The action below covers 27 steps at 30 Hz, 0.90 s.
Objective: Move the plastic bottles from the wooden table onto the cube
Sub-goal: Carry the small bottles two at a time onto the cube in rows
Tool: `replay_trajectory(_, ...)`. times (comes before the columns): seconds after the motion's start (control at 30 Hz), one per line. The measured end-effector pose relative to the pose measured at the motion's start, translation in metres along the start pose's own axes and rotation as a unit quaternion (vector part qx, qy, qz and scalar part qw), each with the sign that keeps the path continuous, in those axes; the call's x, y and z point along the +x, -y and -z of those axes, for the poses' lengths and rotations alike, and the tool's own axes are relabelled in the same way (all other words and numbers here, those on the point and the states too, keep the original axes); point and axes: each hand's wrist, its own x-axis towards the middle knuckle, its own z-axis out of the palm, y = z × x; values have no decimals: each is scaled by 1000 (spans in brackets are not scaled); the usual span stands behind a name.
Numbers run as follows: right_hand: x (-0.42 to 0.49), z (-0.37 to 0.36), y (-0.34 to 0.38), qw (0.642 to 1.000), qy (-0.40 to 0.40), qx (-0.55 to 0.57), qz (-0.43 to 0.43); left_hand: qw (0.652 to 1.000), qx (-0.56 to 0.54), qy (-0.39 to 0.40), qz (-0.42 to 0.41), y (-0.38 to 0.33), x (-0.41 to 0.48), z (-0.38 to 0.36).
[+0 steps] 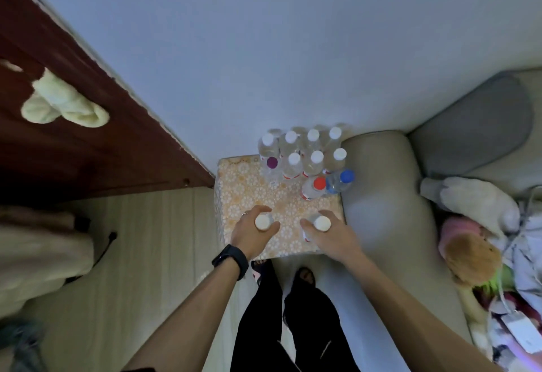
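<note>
Head view, looking steeply down. Left hand (249, 233) curls its fingers and thumb round the neck of the left bottle (263, 222); only the white cap and a sliver of the shoulder show, the body being hidden beneath hand and cap. Right hand (334, 235) grips the right bottle (321, 223) likewise, with a strip of red-and-white label visible below the thumb. Both bottles stand upright over the near part of the cube (243, 192), whose top is orange with a pale floral print; whether their bases touch it cannot be told. Far right of the cube: a close cluster (305, 154) of upright clear bottles with white caps, the back row partly masked by the front row and soft in focus. Beside it stand a purple-capped bottle (271, 163), a red-capped bottle (315, 187) and a blue-capped bottle (341, 179), the last at the cube's right edge. Watch (230, 260) on the left wrist; ring (245, 213) on a left finger. Table (88, 151), dark wood, lies at left, cut off by the frame, carrying a pale cloth (64, 104). Sofa (381, 195) adjoins the cube at right, with a grey cushion (475, 125) and soft toys (469, 248), partly cropped.
</note>
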Motion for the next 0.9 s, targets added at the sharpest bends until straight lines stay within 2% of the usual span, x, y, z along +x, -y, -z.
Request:
replay_trajectory(0.17,56,-16,-4,1000,15,8,2,1000,-16,-1,14,10,50,-18)
replay_trajectory(0.3,85,-25,-2,999,0,21,43,999,-37,-31,8,8,82,-27)
replay_trajectory(0.43,106,-39,-1,999,-17,26,44,996,-54,-64,7,10,102,-36)
replay_trajectory(0.57,118,-45,0,998,-25,-37,53,997,-37,-60,4,14,110,-34)
replay_trajectory(0.73,114,-28,11,972,-22,-190,138,999,28,36,24,17,110,-20)
replay_trajectory(0.9,111,-23,31,939,-40,-287,185,992,122,24,36,12,115,-22)
